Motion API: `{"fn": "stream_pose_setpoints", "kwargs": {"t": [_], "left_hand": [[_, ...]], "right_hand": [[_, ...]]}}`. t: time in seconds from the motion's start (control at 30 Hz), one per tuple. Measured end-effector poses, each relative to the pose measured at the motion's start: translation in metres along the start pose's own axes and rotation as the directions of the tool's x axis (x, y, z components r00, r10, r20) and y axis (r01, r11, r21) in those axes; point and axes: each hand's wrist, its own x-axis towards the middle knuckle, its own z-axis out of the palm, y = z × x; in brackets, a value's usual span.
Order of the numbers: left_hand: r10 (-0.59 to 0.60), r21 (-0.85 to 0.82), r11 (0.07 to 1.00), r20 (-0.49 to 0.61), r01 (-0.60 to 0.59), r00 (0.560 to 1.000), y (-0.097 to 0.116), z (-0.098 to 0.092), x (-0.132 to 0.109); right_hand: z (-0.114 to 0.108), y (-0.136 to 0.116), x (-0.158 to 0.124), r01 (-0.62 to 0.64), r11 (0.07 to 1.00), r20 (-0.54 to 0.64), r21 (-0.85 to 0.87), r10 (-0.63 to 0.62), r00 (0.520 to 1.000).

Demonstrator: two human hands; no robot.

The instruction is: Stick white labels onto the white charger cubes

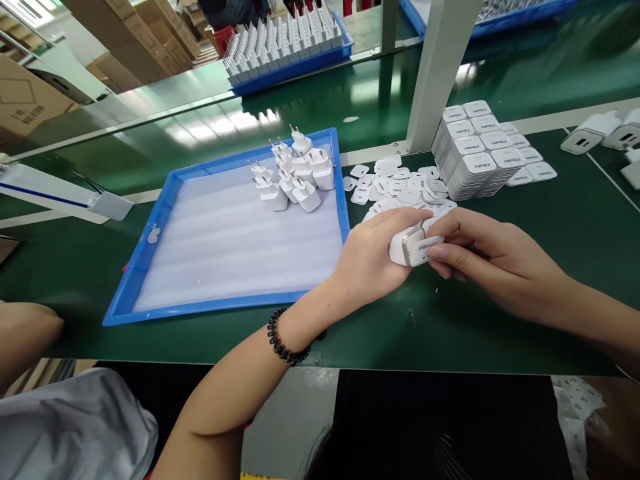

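My left hand [370, 253], wearing a dark beaded bracelet, is closed around a white plug charger [399, 249]. Thumb and fingertips of my right hand [500, 260] pinch a small white printed cover plate [423, 251] at the charger's end face; whether it is seated cannot be made out. Just beyond my hands lies a loose pile of similar cover plates [395, 187]. Behind my right hand, more plates stand in neat stacks [475, 160]. Several chargers [295, 173] with two-pin plugs sit grouped in the far right corner of a blue tray [163, 207], left of my hands.
A pale post [440, 73] rises behind the plates. More white chargers [590, 133] stand at the far right. Another blue tray [295, 77] full of upright chargers is on the far side. A person's grey sleeve [75, 420] shows at lower left, beside cardboard boxes farther back.
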Motion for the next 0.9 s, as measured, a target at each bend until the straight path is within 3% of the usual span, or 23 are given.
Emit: {"fn": "stream_pose_setpoints", "kwargs": {"t": [0.43,0.9], "left_hand": [[0.029,0.048,0.998,0.022,-0.03,0.999,-0.0016,0.0006,-0.0013],[0.066,0.085,0.994,0.021,-0.068,0.998,-0.0035,0.0014,-0.0032]], "right_hand": [[0.0049,-0.0017,-0.0014,-0.09,0.984,-0.046,0.152,0.098,0.994],[0.0031,-0.0024,-0.0019,-0.174,0.929,0.033,0.327,0.173,0.984]]}}
